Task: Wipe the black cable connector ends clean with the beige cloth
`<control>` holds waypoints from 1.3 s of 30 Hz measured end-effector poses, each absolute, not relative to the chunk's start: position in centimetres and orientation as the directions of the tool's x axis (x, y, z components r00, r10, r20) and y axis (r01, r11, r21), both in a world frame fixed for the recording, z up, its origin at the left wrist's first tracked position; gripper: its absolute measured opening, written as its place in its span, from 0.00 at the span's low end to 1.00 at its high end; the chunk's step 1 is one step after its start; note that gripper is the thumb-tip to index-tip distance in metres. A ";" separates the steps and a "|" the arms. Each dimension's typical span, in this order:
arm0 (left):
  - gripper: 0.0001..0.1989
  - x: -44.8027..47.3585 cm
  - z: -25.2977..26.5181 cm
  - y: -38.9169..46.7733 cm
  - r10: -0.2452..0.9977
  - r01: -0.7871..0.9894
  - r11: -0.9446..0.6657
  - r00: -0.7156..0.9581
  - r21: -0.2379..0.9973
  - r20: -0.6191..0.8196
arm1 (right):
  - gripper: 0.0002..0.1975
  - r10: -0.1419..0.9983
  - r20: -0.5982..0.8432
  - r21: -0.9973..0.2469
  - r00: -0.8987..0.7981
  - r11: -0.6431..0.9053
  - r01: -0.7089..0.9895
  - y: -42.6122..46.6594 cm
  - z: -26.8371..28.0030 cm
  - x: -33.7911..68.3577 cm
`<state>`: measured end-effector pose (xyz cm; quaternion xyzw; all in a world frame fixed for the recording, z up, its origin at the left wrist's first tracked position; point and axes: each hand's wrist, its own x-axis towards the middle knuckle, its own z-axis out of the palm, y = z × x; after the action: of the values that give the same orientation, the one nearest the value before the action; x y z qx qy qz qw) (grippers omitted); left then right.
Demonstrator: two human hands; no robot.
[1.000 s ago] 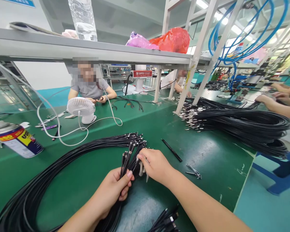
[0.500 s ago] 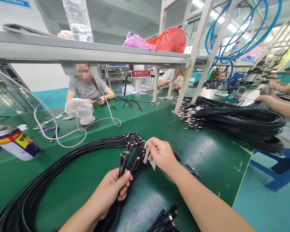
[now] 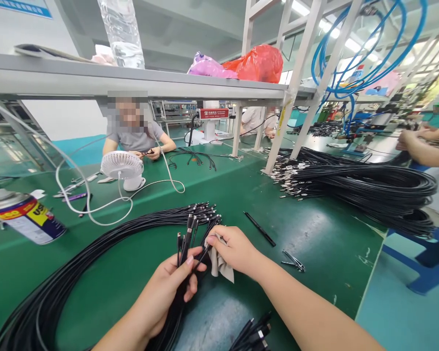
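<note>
A bundle of black USB cables [image 3: 186, 241] is wrapped in my left hand [image 3: 177, 278], their metal-tipped plugs standing up above the fingers. Close beside it, my right hand [image 3: 230, 246] pinches a pale grey cloth [image 3: 221, 268] around a cable end, next to the left fingertips. The cloth's loose part hangs below the fingers, and the plug inside it is hidden. Behind both hands, a long row of black cables [image 3: 131, 226] curves over the green table with its plugs to the right. More cable ends [image 3: 254, 334] lie at the bottom edge.
A black pen [image 3: 259, 229] and nail clippers [image 3: 294, 261] lie right of my hands. A spray can [image 3: 29, 217] and white fan [image 3: 122, 165] stand left. Thick cable coils [image 3: 362, 180] lie right, under a shelf [image 3: 161, 80] on posts. Co-workers sit opposite and at right.
My right hand has moved left and down with the cloth, up against the left hand's fingers. The cloth hangs lower, and the pen is now uncovered. Fingers of my left hand have spread slightly.
</note>
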<state>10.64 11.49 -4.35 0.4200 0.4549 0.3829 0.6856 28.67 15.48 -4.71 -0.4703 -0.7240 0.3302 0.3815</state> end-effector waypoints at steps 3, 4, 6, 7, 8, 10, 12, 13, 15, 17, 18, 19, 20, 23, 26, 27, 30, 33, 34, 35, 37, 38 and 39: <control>0.26 10.4 -4.3 11.6 0.900 -0.189 0.375 0.311 0.908 -0.307 | 0.10 0.943 0.233 -0.829 -0.238 0.321 0.458 15.9 -5.5 28.6; 0.25 10.3 -4.4 11.6 0.895 -0.192 0.377 0.327 0.906 -0.303 | 0.10 0.946 0.229 -0.833 -0.228 0.312 0.457 16.0 -5.8 28.5; 0.23 10.2 -4.5 11.6 0.886 -0.192 0.376 0.362 0.906 -0.291 | 0.10 0.952 0.227 -0.839 -0.207 0.299 0.455 16.2 -6.3 28.2; 0.21 10.2 -4.6 11.7 0.880 -0.189 0.377 0.379 0.907 -0.287 | 0.10 0.952 0.232 -0.838 -0.198 0.299 0.457 16.2 -6.6 28.1; 0.21 10.2 -4.6 11.7 0.873 -0.186 0.381 0.396 0.906 -0.286 | 0.11 0.953 0.236 -0.837 -0.189 0.298 0.458 16.3 -6.8 28.0; 0.21 10.2 -4.6 11.8 0.858 -0.179 0.393 0.424 0.902 -0.289 | 0.11 0.954 0.248 -0.842 -0.169 0.299 0.449 16.3 -6.9 27.8; 0.21 10.2 -4.6 11.8 0.846 -0.165 0.400 0.443 0.901 -0.295 | 0.12 0.954 0.275 -0.856 -0.122 0.301 0.421 16.2 -6.8 27.8; 0.21 10.2 -4.6 11.8 0.844 -0.160 0.402 0.447 0.902 -0.296 | 0.13 0.953 0.291 -0.866 -0.087 0.301 0.398 16.2 -6.5 27.9; 0.21 10.3 -4.5 11.7 0.843 -0.161 0.404 0.448 0.900 -0.299 | 0.15 0.957 0.289 -0.901 -0.028 0.282 0.329 16.2 -5.9 28.3; 0.22 10.4 -4.5 11.7 0.840 -0.170 0.415 0.448 0.894 -0.305 | 0.18 0.967 0.253 -0.941 -0.014 0.249 0.231 16.2 -5.2 28.8; 0.23 10.5 -4.4 11.6 0.838 -0.174 0.423 0.449 0.889 -0.310 | 0.19 0.970 0.244 -0.952 -0.011 0.242 0.189 16.2 -4.8 29.0; 0.24 10.5 -4.4 11.6 0.834 -0.178 0.431 0.452 0.884 -0.316 | 0.20 0.967 0.254 -0.955 0.000 0.250 0.161 16.1 -4.5 29.2; 0.25 10.6 -4.4 11.5 0.830 -0.181 0.439 0.456 0.880 -0.320 | 0.20 0.960 0.280 -0.951 0.023 0.274 0.145 15.9 -4.3 29.4; 0.26 10.6 -4.6 11.3 0.810 -0.174 0.463 0.482 0.869 -0.335 | 0.19 0.916 0.392 -0.914 0.084 0.377 0.150 15.5 -3.9 29.4; 0.26 10.6 -4.8 11.1 0.769 -0.154 0.497 0.534 0.854 -0.351 | 0.21 0.883 0.468 -0.878 0.041 0.459 0.134 15.0 -3.9 29.1; 0.25 10.6 -4.9 11.1 0.757 -0.152 0.508 0.550 0.848 -0.354 | 0.22 0.888 0.460 -0.883 0.011 0.457 0.104 15.0 -4.0 29.1; 0.24 10.6 -4.9 11.1 0.743 -0.163 0.527 0.565 0.834 -0.359 | 0.24 0.949 0.287 -0.957 -0.129 0.280 -0.072 14.8 -4.1 28.9; 0.25 10.7 -4.9 11.2 0.740 -0.152 0.530 0.563 0.834 -0.368 | 0.25 0.962 0.128 -0.971 -0.240 0.073 -0.227 14.8 -4.0 28.8; 0.25 10.7 -4.9 11.3 0.737 -0.139 0.527 0.566 0.838 -0.369 | 0.25 0.962 0.112 -0.966 -0.251 0.045 -0.256 14.8 -4.0 28.8; 0.25 10.7 -4.9 11.3 0.734 -0.126 0.523 0.569 0.843 -0.370 | 0.25 0.961 0.103 -0.960 -0.255 0.030 -0.277 14.8 -3.9 28.8; 0.23 10.7 -5.1 11.3 0.734 -0.111 0.514 0.570 0.850 -0.369 | 0.25 0.960 0.085 -0.954 -0.268 0.001 -0.300 14.8 -3.7 28.8; 0.22 10.7 -5.2 11.3 0.737 -0.113 0.512 0.568 0.852 -0.368 | 0.25 0.958 0.075 -0.950 -0.277 -0.016 -0.313 14.8 -3.7 28.9; 0.21 10.7 -5.3 11.2 0.740 -0.121 0.512 0.565 0.850 -0.365 | 0.25 0.957 0.068 -0.944 -0.283 -0.029 -0.328 14.9 -3.6 29.0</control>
<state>10.69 11.24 -5.32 0.4106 0.3771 0.2746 0.7835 28.98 14.86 -3.61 -0.3259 -0.4825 0.6391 0.5025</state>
